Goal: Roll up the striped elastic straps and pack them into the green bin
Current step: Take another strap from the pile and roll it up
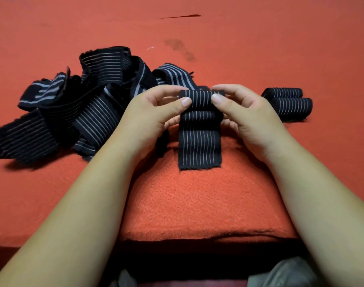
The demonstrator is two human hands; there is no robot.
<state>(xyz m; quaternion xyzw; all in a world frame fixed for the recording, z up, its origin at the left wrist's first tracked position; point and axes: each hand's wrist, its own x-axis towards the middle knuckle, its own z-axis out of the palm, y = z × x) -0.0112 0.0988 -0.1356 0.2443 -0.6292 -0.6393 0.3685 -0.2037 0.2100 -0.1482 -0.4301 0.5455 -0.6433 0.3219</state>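
Note:
A black strap with thin white stripes [199, 146] lies lengthwise on the red cloth in front of me, its far end folded over. My left hand [154, 112] pinches the left side of that folded end between thumb and fingers. My right hand [245, 110] pinches the right side the same way. The strap's near end lies flat and loose. Two rolled straps [288, 102] sit side by side to the right of my right hand. A tangled pile of loose striped straps [79, 108] lies to the left. No green bin is in view.
The red felt-covered table [197, 204] stretches far back, with a dark smudge [181, 48] and a slit [181, 16] near the rear. The table's front edge runs just below my forearms, with dark space and grey cloth [284, 274] beneath.

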